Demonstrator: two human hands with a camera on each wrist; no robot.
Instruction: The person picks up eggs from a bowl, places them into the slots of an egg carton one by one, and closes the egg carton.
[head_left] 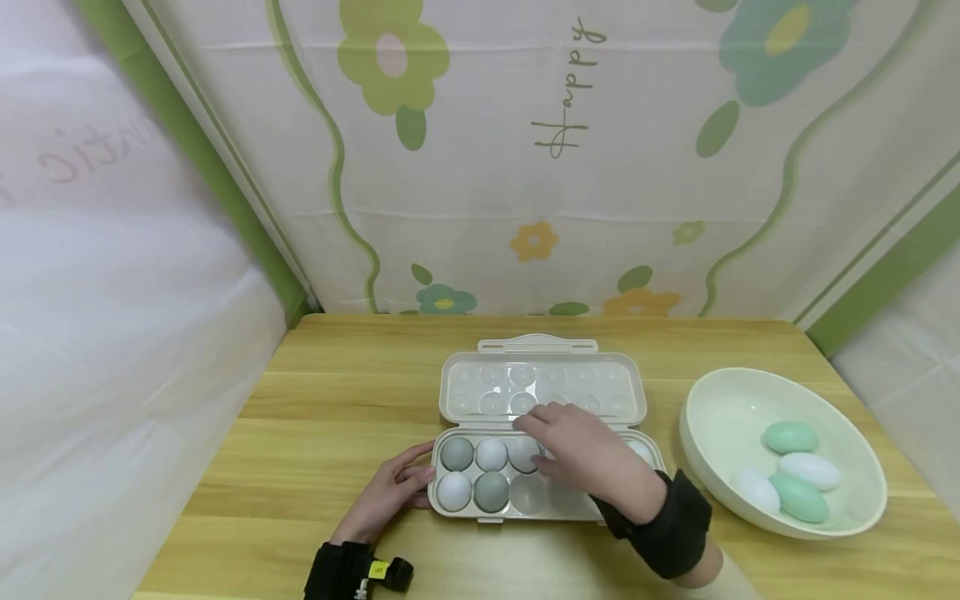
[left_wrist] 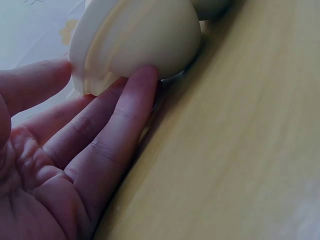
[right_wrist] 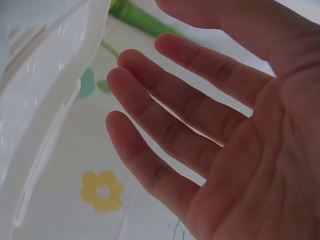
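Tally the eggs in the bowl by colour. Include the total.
Green eggs: 2
White eggs: 2
Total in the bowl: 4

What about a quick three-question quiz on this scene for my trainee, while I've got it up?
1. How many eggs show in the bowl?
2. True or false: the lid of the egg box is open.
3. The left hand touches: (a) the bowl, (b) the egg box, (c) the eggs in the bowl.

Key: 1. four; 2. true; 3. b.
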